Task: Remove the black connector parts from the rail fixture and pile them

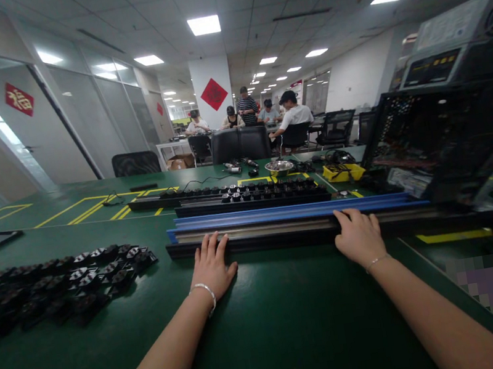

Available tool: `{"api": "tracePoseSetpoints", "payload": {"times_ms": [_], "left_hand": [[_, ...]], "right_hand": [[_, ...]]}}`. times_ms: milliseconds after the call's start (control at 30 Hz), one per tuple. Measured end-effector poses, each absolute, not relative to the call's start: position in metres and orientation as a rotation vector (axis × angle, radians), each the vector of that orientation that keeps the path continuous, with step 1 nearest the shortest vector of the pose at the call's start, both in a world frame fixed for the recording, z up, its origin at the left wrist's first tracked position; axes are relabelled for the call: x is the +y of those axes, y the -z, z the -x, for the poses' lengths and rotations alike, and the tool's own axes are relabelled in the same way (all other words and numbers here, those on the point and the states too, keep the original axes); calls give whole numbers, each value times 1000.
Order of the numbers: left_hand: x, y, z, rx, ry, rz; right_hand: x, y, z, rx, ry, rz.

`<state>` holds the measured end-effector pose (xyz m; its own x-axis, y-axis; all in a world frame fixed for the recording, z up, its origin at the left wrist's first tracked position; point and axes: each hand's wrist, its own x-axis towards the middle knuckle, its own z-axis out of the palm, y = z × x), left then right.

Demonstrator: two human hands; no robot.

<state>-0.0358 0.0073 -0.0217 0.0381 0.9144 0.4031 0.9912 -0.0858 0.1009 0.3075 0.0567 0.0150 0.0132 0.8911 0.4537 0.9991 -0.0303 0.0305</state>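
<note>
A long black rail [278,239] with a pale metallic strip along its inside lies across the green table. My left hand [212,266] rests on its left part, fingers spread over the near edge. Farther right, my right hand [360,238] lies on the same rail, fingers slightly bent over it and apart. Directly behind runs a blue rail [288,211], parallel to the black one. Beyond that, another black rail [254,202] stands beside rows of small black parts [270,188]. Many similar black parts with metal tops [87,275] are lined up to the left.
At the right stand a black computer case [457,126] and a power supply [454,20]. A yellow tray [344,173], a metal bowl [279,166] and corded tools [234,167] lie at the back. Several people sit or stand at a far table.
</note>
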Motion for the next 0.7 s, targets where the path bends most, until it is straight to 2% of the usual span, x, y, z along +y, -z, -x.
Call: {"api": "tracePoseSetpoints", "payload": {"times_ms": [700], "left_hand": [[7, 21, 36, -1985, 547, 2107]], "right_hand": [[54, -14, -293, -1980, 471, 1977]]}}
